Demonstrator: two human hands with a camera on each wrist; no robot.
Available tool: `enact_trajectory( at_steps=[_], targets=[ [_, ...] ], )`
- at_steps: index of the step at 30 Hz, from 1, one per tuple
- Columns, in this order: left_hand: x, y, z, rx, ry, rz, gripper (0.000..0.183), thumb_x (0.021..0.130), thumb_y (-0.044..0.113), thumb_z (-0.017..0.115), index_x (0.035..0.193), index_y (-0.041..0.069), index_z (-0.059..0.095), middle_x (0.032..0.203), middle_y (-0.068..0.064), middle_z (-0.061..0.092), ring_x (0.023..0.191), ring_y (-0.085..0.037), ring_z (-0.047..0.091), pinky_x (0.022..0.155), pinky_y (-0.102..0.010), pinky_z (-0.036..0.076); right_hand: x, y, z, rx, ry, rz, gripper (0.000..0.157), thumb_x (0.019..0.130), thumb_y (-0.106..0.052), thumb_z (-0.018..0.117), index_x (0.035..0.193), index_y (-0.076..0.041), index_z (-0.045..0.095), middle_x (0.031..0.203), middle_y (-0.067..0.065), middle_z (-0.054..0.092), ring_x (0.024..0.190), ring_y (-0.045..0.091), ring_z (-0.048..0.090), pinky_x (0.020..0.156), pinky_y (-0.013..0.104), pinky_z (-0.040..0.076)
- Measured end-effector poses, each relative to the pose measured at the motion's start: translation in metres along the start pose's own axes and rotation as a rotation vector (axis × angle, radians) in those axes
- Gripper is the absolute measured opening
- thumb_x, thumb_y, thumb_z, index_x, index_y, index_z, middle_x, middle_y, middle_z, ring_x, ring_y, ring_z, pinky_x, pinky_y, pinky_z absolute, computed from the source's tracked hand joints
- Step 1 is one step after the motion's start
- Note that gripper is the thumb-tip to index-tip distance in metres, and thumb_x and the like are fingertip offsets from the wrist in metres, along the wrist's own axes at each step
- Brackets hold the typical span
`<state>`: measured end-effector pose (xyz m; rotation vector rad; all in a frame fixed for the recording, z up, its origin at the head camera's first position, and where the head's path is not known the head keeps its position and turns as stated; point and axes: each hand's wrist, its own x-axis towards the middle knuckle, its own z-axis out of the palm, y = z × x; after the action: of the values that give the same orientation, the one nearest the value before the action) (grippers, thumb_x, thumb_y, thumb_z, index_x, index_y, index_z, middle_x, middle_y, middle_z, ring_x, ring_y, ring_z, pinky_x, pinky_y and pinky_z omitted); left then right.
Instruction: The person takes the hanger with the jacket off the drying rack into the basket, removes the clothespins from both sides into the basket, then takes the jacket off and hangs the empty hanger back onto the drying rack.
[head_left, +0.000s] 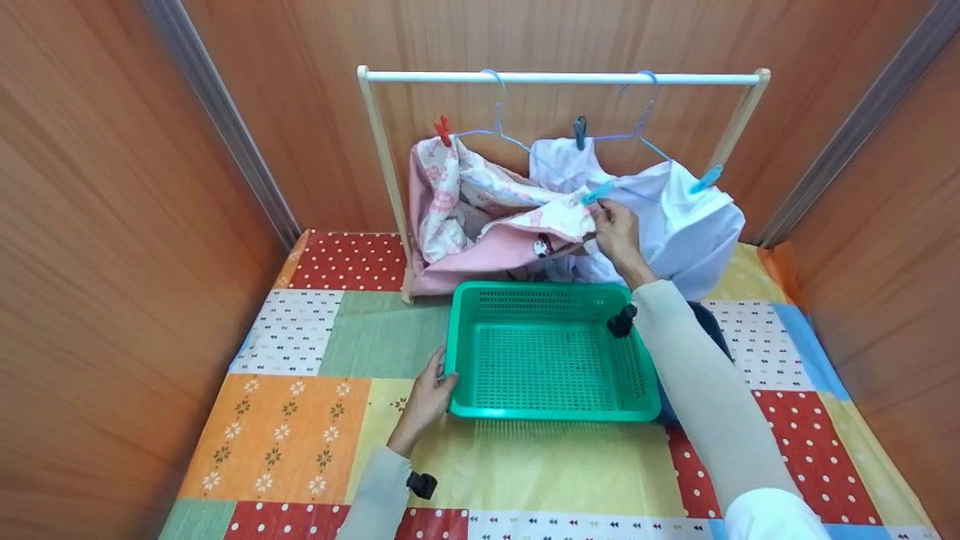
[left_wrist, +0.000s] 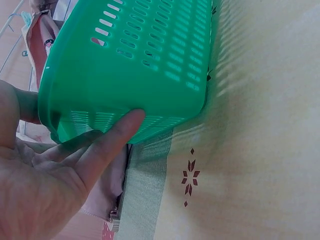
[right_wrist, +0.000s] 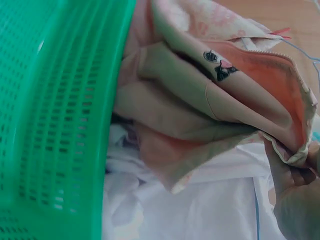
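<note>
My left hand grips the left rim of a green plastic basket; its thumb is at the rim and its fingers lie along the slotted outer wall. My right hand pinches the edge of a pink zippered garment with a patterned lining and a small black-and-white figure. That garment hangs from a hanger, with a red clothespin at its left and a light blue clothespin just above my right fingers. In the right wrist view, the zipper edge curves toward my pinching fingers.
A white garment hangs at the right, with a dark clothespin and a blue clothespin. The rack's white bar spans above both. Wooden panels enclose the patchwork cloth. Something dark shows behind the basket.
</note>
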<state>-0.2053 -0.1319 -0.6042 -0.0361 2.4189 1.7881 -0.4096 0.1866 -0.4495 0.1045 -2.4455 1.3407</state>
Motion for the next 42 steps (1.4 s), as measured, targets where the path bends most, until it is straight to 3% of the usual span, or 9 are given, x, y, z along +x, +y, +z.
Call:
enact_trajectory(
  at_steps=[4, 8, 14, 20, 24, 30, 35, 39, 42],
  targets=[
    [-0.001, 0.001, 0.0, -0.002, 0.0, 0.002, 0.061, 0.103, 0.016, 0.046, 0.157, 0.007, 0.018, 0.15, -0.028, 0.042, 0.134, -0.043, 0.048, 0.109, -0.056, 0.039, -0.003, -0.002, 0.003, 0.1, 0.035, 0.053, 0.033, 0.101, -0.031, 0.054, 0.075, -0.01, 0.057, 0.058, -0.007, 0.045, 0.053, 0.008, 0.045, 0.052, 0.02, 0.042],
    [-0.001, 0.001, -0.001, 0.002, -0.005, 0.011, 0.061, 0.103, 0.015, 0.045, 0.157, 0.005, 0.017, 0.149, -0.028, 0.042, 0.133, -0.044, 0.048, 0.108, -0.056, 0.04, -0.006, -0.004, 0.006, 0.133, 0.082, 0.047, 0.038, 0.101, -0.034, 0.054, 0.067, -0.016, 0.046, 0.055, -0.008, 0.032, 0.051, 0.009, 0.034, 0.052, 0.024, 0.03],
    [-0.002, 0.002, 0.0, -0.007, -0.004, 0.004, 0.061, 0.103, 0.016, 0.045, 0.157, 0.006, 0.017, 0.147, -0.028, 0.044, 0.132, -0.043, 0.049, 0.107, -0.055, 0.041, -0.007, -0.006, 0.008, 0.202, 0.145, 0.022, 0.033, 0.101, -0.035, 0.053, 0.075, -0.015, 0.058, 0.057, -0.008, 0.035, 0.053, 0.007, 0.032, 0.053, 0.025, 0.026],
    [-0.002, 0.0, 0.0, 0.0, -0.011, 0.008, 0.061, 0.104, 0.015, 0.044, 0.156, 0.003, 0.016, 0.149, -0.029, 0.042, 0.133, -0.043, 0.048, 0.108, -0.056, 0.039, -0.01, -0.012, 0.008, 0.263, 0.166, 0.034, 0.034, 0.1, -0.035, 0.053, 0.073, -0.015, 0.056, 0.057, -0.007, 0.034, 0.052, 0.008, 0.031, 0.051, 0.025, 0.025],
    [-0.002, 0.001, 0.0, -0.012, -0.01, 0.007, 0.061, 0.104, 0.015, 0.044, 0.156, 0.003, 0.016, 0.15, -0.028, 0.042, 0.134, -0.043, 0.048, 0.109, -0.056, 0.039, -0.011, -0.016, 0.006, 0.289, 0.181, 0.032, 0.031, 0.099, -0.037, 0.054, 0.079, -0.015, 0.062, 0.059, -0.008, 0.039, 0.054, 0.007, 0.035, 0.053, 0.024, 0.028],
    [-0.002, 0.001, 0.001, -0.006, -0.001, -0.008, 0.061, 0.104, 0.016, 0.045, 0.157, 0.005, 0.017, 0.148, -0.028, 0.043, 0.133, -0.042, 0.049, 0.108, -0.055, 0.04, -0.01, -0.018, 0.001, 0.308, 0.215, -0.008, 0.036, 0.099, -0.035, 0.055, 0.077, -0.007, 0.059, 0.057, -0.008, 0.035, 0.051, 0.005, 0.03, 0.052, 0.022, 0.024],
    [-0.002, 0.001, 0.001, 0.021, 0.005, 0.005, 0.06, 0.104, 0.015, 0.044, 0.156, 0.003, 0.018, 0.143, -0.03, 0.049, 0.129, -0.042, 0.052, 0.105, -0.055, 0.043, -0.013, -0.022, -0.007, 0.328, 0.238, -0.032, 0.036, 0.1, -0.025, 0.056, 0.077, 0.003, 0.058, 0.056, -0.008, 0.034, 0.051, 0.003, 0.03, 0.052, 0.02, 0.024],
    [-0.002, 0.001, 0.002, 0.037, 0.016, 0.015, 0.06, 0.103, 0.016, 0.045, 0.156, 0.002, 0.019, 0.142, -0.03, 0.05, 0.128, -0.042, 0.054, 0.105, -0.055, 0.044, -0.024, -0.038, -0.02, 0.371, 0.216, -0.067, 0.038, 0.101, -0.017, 0.054, 0.078, 0.013, 0.051, 0.056, -0.005, 0.034, 0.051, 0.003, 0.031, 0.051, 0.019, 0.025],
    [-0.002, 0.001, 0.002, 0.043, 0.016, 0.023, 0.06, 0.103, 0.017, 0.046, 0.156, 0.002, 0.02, 0.141, -0.029, 0.05, 0.127, -0.041, 0.055, 0.104, -0.055, 0.045, -0.033, -0.045, -0.03, 0.414, 0.192, -0.081, 0.038, 0.101, -0.015, 0.053, 0.076, 0.013, 0.048, 0.056, -0.004, 0.035, 0.051, 0.004, 0.033, 0.051, 0.019, 0.027]
  ],
)
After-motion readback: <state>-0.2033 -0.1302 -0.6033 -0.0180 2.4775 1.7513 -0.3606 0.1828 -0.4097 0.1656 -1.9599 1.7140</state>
